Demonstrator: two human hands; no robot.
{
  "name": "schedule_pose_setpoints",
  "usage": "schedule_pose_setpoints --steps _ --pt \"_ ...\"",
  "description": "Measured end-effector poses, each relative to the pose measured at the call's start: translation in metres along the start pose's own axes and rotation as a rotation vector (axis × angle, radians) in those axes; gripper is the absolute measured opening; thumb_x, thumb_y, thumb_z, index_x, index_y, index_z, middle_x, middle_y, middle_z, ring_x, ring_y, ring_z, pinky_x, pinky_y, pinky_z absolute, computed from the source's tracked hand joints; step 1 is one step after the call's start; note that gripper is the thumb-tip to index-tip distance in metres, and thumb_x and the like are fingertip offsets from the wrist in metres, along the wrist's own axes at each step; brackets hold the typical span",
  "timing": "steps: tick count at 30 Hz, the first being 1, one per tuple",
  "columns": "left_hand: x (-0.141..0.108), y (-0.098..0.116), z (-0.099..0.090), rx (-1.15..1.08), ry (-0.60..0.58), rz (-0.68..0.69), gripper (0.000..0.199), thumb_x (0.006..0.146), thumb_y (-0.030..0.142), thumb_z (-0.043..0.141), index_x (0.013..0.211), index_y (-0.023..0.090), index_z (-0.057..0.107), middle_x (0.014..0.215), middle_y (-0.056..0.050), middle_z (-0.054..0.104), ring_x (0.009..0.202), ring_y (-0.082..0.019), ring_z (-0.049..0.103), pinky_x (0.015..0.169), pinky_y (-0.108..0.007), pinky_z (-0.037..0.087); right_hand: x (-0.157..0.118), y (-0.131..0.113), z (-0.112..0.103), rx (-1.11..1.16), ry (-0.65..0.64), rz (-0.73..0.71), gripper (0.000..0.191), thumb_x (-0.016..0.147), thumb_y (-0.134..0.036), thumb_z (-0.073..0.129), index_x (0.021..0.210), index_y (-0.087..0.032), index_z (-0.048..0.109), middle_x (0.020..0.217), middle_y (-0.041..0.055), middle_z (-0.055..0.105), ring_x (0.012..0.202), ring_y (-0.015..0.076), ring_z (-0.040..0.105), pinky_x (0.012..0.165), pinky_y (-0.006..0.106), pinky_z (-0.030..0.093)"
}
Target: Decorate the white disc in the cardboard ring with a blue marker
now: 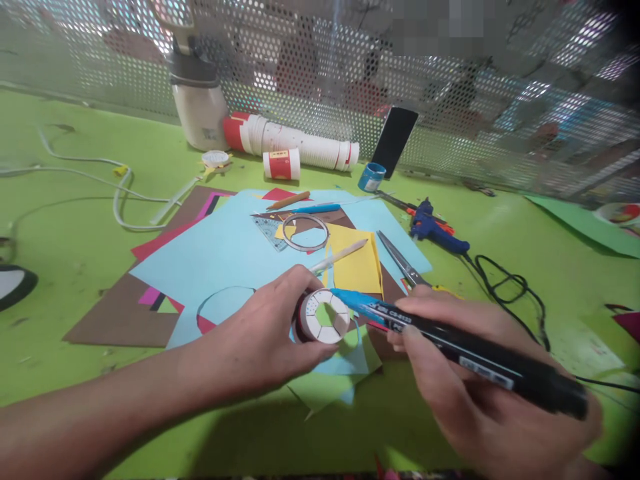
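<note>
My left hand (265,333) is wrapped round a small round piece (309,325) with a white face, black dividing lines and a green centre. Blue dots show in one section at its upper left. A thick black marker (480,357) with a blue front end is gripped in my right hand (475,373); its tip is at the upper right edge of the white face. Beneath both hands lie light blue paper (200,253), green paper (320,390) and a yellow sheet (353,263).
Scissors (400,259) and a blue glue gun (437,230) lie at the right, with a black cord. Paper cups (310,143), a spray bottle (200,107), a blue jar (371,178) and a leaning phone (395,141) line the mesh screen. A white cable (120,193) runs left.
</note>
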State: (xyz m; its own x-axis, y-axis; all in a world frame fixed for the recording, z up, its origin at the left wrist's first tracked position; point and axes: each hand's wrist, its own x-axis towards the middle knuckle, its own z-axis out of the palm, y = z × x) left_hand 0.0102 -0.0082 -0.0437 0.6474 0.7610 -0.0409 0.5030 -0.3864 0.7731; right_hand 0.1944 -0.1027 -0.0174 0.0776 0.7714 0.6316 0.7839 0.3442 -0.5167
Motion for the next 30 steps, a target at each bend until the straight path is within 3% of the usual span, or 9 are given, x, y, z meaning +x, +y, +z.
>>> schedule_pose_setpoints --steps 3,8,14,25,30 --pt "0.001 0.0 -0.001 -0.017 0.003 -0.014 0.037 0.074 0.034 0.071 0.103 0.023 0.05 0.099 -0.002 0.064 0.087 -0.023 0.061 0.075 -0.037 0.048 -0.001 0.0 0.0 0.006 0.06 0.042 0.02 0.08 -0.016 0.07 0.097 -0.026 0.067 0.085 -0.0016 0.074 0.072 0.0152 0.072 0.071 0.028 0.06" --pt "0.001 -0.002 -0.001 -0.038 -0.003 -0.007 0.039 0.074 0.035 0.074 0.103 0.023 0.05 0.104 -0.004 0.065 0.093 -0.025 0.062 0.082 -0.04 0.048 0.001 0.001 0.005 0.103 0.003 0.078 0.019 0.08 -0.014 0.069 0.095 -0.027 0.066 0.076 -0.0056 0.073 0.062 0.0104 0.068 0.055 0.02 0.055" --pt "0.002 -0.003 0.001 -0.038 0.002 0.02 0.039 0.076 0.037 0.073 0.104 0.022 0.051 0.102 -0.004 0.065 0.091 -0.025 0.062 0.081 -0.04 0.048 0.006 -0.001 0.007 0.138 -0.004 0.094 0.021 0.079 -0.011 0.071 0.093 -0.027 0.068 0.078 -0.0061 0.073 0.064 0.0101 0.067 0.061 0.02 0.058" --pt "0.0 -0.006 0.0 -0.027 0.007 0.026 0.04 0.076 0.039 0.074 0.106 0.023 0.052 0.106 -0.004 0.066 0.095 -0.026 0.063 0.085 -0.041 0.049 0.008 -0.001 0.008 0.175 -0.046 0.013 0.021 0.079 -0.007 0.069 0.094 -0.022 0.067 0.075 -0.0058 0.073 0.064 0.0071 0.068 0.054 0.012 0.054" --pt "0.0 -0.005 0.0 -0.012 0.005 0.03 0.04 0.076 0.04 0.074 0.106 0.024 0.052 0.105 -0.003 0.064 0.094 -0.025 0.062 0.083 -0.041 0.049 0.01 -0.002 0.009 0.206 -0.033 0.016 0.022 0.077 -0.002 0.069 0.092 -0.019 0.068 0.08 -0.0059 0.074 0.068 0.0044 0.069 0.068 0.007 0.056"
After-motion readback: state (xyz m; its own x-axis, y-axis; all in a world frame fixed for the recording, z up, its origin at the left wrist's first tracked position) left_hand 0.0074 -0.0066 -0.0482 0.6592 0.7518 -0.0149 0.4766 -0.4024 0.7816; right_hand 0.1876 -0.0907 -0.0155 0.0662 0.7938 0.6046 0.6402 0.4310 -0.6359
